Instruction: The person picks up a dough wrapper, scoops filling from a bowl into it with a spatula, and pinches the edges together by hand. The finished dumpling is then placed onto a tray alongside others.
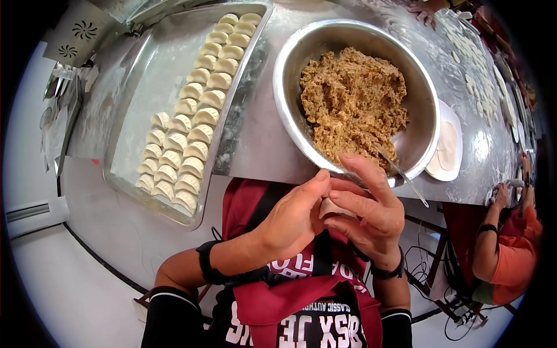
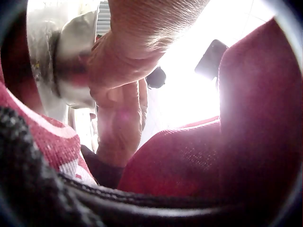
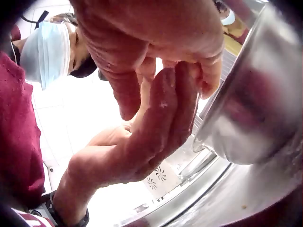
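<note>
Two hands meet just below the table edge, at about six o'clock from the steel bowl point(image 1: 354, 98) of minced filling point(image 1: 351, 101). Between them sits a dumpling point(image 1: 335, 207), pale dough only partly visible; its long axis runs roughly from nine to three o'clock across the head view, and which way its seam faces cannot be told.

The left hand point(image 1: 293, 223) comes in from seven o'clock, forearm rising from the lower left, palm turned toward the other hand, thumb stretched up along the dumpling's left end and fingers curled behind it. The right hand point(image 1: 371, 211) comes from five o'clock, its wrist low, index finger arched over the top toward eleven o'clock and the remaining fingers folded against the dough from the right. Both hands pinch the dumpling closely, with narrow gaps.

From the right wrist view the left hand point(image 3: 142, 146) shows its fingers pressed together and pointing up under the right hand's fingertips point(image 3: 208, 80); the dough is hidden there.

A spoon point(image 1: 403, 177) leans on the bowl's rim at five o'clock. At nine o'clock from the bowl, a long metal tray point(image 1: 145, 87) holds rows of finished dumplings point(image 1: 194, 116). A plate of round wrappers point(image 1: 447, 145) lies at three o'clock.
</note>
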`<action>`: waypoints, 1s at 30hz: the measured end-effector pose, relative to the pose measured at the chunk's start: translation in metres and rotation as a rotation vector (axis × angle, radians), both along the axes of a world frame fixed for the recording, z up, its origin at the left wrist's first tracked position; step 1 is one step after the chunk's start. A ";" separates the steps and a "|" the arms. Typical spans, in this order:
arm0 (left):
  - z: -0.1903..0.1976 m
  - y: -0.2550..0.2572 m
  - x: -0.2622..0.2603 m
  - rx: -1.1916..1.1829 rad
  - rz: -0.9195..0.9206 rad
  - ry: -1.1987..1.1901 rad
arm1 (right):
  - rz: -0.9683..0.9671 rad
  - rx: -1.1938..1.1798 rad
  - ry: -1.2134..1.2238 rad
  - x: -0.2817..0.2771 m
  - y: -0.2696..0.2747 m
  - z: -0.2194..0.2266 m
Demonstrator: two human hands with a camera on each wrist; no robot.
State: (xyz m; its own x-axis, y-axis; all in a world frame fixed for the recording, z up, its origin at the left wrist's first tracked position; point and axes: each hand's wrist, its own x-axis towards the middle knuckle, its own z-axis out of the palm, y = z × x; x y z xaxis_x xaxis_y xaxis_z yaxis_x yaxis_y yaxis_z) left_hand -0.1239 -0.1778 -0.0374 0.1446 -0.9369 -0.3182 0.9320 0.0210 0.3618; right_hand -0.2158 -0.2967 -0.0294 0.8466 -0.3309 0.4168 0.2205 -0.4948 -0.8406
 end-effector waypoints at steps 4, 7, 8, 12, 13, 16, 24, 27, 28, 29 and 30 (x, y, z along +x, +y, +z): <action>0.004 -0.002 -0.002 0.039 -0.007 -0.054 | 0.108 -0.151 -0.024 0.000 -0.009 0.000; 0.002 -0.001 -0.002 0.021 -0.038 -0.033 | 0.097 -0.086 0.030 -0.002 -0.006 0.004; 0.000 -0.001 -0.002 0.005 -0.054 -0.010 | 0.084 -0.088 0.049 -0.002 -0.005 0.007; 0.002 -0.001 -0.004 0.012 -0.076 -0.060 | 0.108 -0.092 0.066 -0.001 -0.006 0.010; 0.005 -0.002 -0.004 0.029 -0.073 -0.075 | 0.135 -0.091 0.055 -0.002 -0.007 0.008; 0.005 -0.002 -0.003 0.028 -0.088 -0.083 | 0.123 -0.145 0.049 -0.005 -0.011 0.002; 0.007 -0.003 -0.002 0.036 -0.136 -0.094 | 0.119 -0.075 0.043 -0.007 -0.011 0.003; 0.004 -0.002 -0.002 0.061 -0.152 -0.065 | 0.043 -0.112 0.088 -0.010 -0.012 0.006; 0.004 -0.001 -0.002 0.066 -0.162 -0.070 | 0.034 -0.088 0.087 -0.010 -0.011 0.007; 0.003 0.000 -0.002 0.072 -0.170 -0.076 | 0.024 -0.063 0.085 -0.010 -0.010 0.007; 0.004 0.000 -0.002 0.054 -0.189 -0.093 | 0.041 -0.002 0.054 -0.007 -0.008 0.007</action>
